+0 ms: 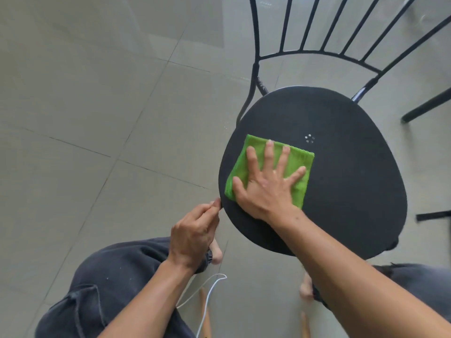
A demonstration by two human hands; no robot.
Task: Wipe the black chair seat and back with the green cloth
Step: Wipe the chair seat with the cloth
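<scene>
The black chair seat (346, 172) is round and fills the right middle of the view. Its back (314, 28) of thin black metal bars rises at the top. A folded green cloth (296, 164) lies flat on the seat's left part. My right hand (266, 186) presses on the cloth with fingers spread. My left hand (195, 232) pinches the seat's left front edge with thumb and fingers.
The floor (97, 118) is grey tile all around the chair. Black legs of other furniture (427, 108) stand at the right edge. A white cable (207, 296) hangs below my hands, above my knees in dark trousers (109, 289).
</scene>
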